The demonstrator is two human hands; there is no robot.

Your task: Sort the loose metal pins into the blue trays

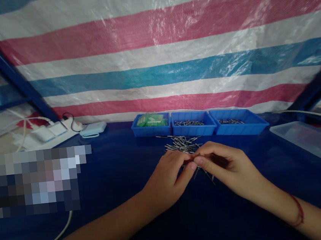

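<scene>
My left hand [169,174] and my right hand [232,166] meet at the fingertips over the middle of the dark blue table [120,170]. Both are closed in a pinch, thumbs against forefingers. Whatever sits between the fingertips is too small and covered to make out. Just behind and under the hands lies a loose pile of thin, rod-like metal pieces [181,142], pointing in many directions. Part of the pile is hidden by my fingers, and a few pieces [212,177] stick out below them.
Along the back stand three blue bins: the left bin [135,132] holds green packets, the middle bin [194,132] and right bin [253,128] hold metal pieces. A clear plastic lid [309,142] lies right. A power strip [49,132] and light-blue device [93,129] are back left.
</scene>
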